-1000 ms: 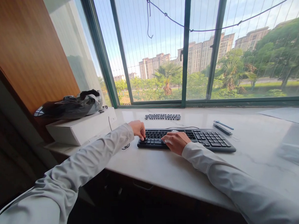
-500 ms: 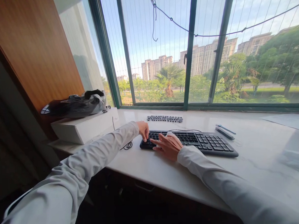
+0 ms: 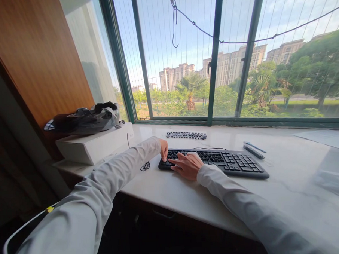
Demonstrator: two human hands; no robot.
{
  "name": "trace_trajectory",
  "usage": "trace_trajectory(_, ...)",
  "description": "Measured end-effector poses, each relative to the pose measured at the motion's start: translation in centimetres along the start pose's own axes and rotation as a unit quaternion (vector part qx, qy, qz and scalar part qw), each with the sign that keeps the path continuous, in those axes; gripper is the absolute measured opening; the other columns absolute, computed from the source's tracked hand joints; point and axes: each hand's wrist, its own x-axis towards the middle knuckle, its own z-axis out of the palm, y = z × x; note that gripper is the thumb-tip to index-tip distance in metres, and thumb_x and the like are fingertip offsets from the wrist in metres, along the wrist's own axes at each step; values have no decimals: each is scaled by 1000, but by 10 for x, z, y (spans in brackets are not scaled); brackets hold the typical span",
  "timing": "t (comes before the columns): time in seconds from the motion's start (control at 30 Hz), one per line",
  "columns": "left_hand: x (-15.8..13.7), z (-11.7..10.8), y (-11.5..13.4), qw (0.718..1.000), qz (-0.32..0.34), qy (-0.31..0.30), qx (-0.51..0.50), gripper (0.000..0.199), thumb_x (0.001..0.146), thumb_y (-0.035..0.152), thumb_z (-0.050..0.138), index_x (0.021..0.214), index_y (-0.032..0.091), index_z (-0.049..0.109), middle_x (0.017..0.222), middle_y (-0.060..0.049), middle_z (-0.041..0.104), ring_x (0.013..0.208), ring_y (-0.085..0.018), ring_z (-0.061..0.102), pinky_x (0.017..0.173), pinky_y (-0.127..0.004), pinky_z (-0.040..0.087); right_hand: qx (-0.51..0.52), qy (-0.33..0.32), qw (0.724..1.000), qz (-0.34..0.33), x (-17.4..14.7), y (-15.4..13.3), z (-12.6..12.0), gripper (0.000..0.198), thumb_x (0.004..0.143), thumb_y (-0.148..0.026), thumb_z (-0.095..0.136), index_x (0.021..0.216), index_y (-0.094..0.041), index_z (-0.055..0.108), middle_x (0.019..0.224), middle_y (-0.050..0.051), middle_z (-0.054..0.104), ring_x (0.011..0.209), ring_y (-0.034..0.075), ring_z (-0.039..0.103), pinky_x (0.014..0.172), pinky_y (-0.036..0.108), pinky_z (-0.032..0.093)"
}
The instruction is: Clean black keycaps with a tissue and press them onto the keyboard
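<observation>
A black keyboard lies on the pale desk, its number pad to the right; the left part is partly covered by my hands. Over its left end, my left hand points down, fingers drawn together onto the keys; what they hold, if anything, is hidden. My right hand rests across the keyboard's left half, index finger stretched toward the left fingertips and the others spread. Just behind the right hand shows a small white thing that I cannot make out. Loose keycaps lie in rows behind the keyboard.
A white box with a dark-and-grey bag-like item on top stands at left. A coiled black cable lies beside the keyboard. Right of it are a blue pen-like stick and a dark slim tool. Windows line the back.
The view has shifted slightly. My left hand stays at the keyboard's left end with its wrist turned a little; my right hand remains almost in place.
</observation>
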Motion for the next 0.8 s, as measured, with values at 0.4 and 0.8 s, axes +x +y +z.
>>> trace_trajectory(0.4, -5, -4, -4, 1000, 4, -16, -7, 37, 38, 47, 82, 64, 22, 73, 67, 0, 70, 72, -15, 61, 72, -23, 45, -1, 44, 999, -10, 1, 1, 4, 49, 93, -52, 20, 133, -32, 40, 101, 6, 58, 68, 14, 57, 72, 32, 37)
trace_trajectory(0.8, -8, 6, -11, 1000, -2, 19, -22, 37, 39, 47, 82, 62, 19, 72, 63, 0, 68, 67, -15, 59, 67, -22, 44, 9, 50, 999, -7, 0, 4, -1, 44, 93, -47, 27, 127, -29, 47, 103, 7, 58, 68, 14, 55, 71, 32, 36)
